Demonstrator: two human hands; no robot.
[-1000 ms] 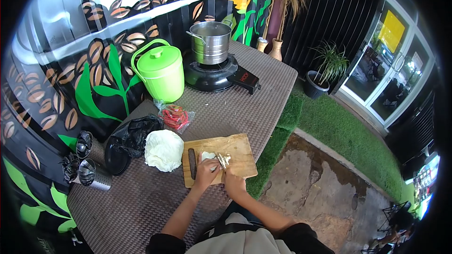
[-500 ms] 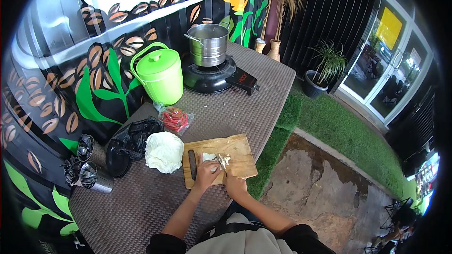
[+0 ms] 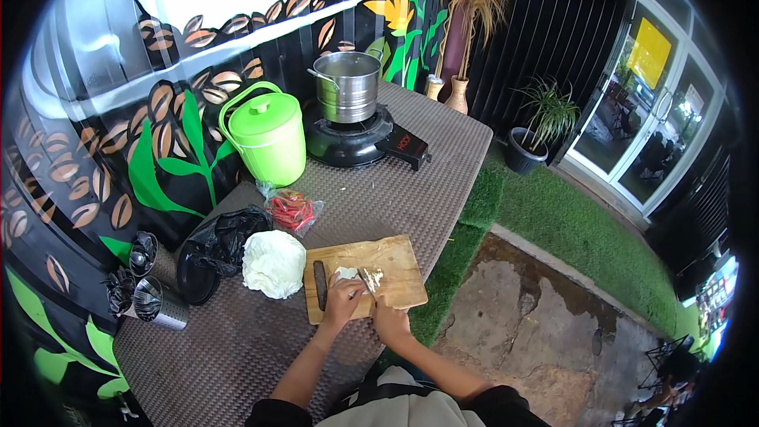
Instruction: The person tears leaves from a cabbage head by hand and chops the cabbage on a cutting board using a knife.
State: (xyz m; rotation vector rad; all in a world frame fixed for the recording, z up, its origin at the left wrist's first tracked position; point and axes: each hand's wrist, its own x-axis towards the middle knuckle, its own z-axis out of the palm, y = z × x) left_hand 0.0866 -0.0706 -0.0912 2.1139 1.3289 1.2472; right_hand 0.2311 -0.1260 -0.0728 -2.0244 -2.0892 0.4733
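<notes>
A wooden cutting board (image 3: 405,262) with a slot handle lies near the table's front edge. On it, my left hand (image 3: 343,302) presses its curled fingers onto a pale cabbage piece (image 3: 346,273). My right hand (image 3: 390,323) is closed round the handle of a knife (image 3: 368,281), which is mostly hidden in the grip. The blade stands beside my left fingertips, at the edge of the piece. Just right of the blade lie small chopped bits (image 3: 377,275). A large whitish cabbage (image 3: 273,264) rests on the table, left of the board.
Behind the board are a bag of red chillies (image 3: 292,210), a green lidded bucket (image 3: 271,138) and a steel pot (image 3: 348,91) on a black gas stove (image 3: 345,142). Black plastic bag (image 3: 233,241) and metal cutlery holders (image 3: 164,306) stand left on the brown woven-pattern table (image 3: 221,348).
The view has shifted slightly, so the table things sit a little lower. Both hands keep their places at the board, with the knife still beside the left fingertips.
</notes>
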